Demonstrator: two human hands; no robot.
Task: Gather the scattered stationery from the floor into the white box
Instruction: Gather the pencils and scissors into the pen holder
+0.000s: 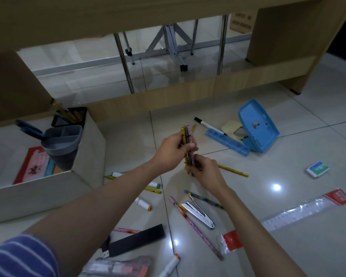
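Note:
My left hand [173,150] grips a bundle of pencils [186,134] upright above the floor. My right hand [205,170] pinches the bundle's lower end from below. The white box [38,194] stands at the left, holding a grey cup [63,140], a black mesh holder [70,117] with pencils and a red packet [32,164]. Loose on the tiles lie a yellow pencil [234,170], a pink pencil [196,228], a blue pencil [204,198], a metal stapler [198,213], white markers [143,202] and a clear ruler [300,214].
A blue hole punch [256,130] with a blue strip [226,141], a black marker [208,125] and a yellow note sits at the far right. An eraser [317,168] lies right. A black case [136,239] and plastic packets [118,266] lie near me. A wooden desk [168,96] stands ahead.

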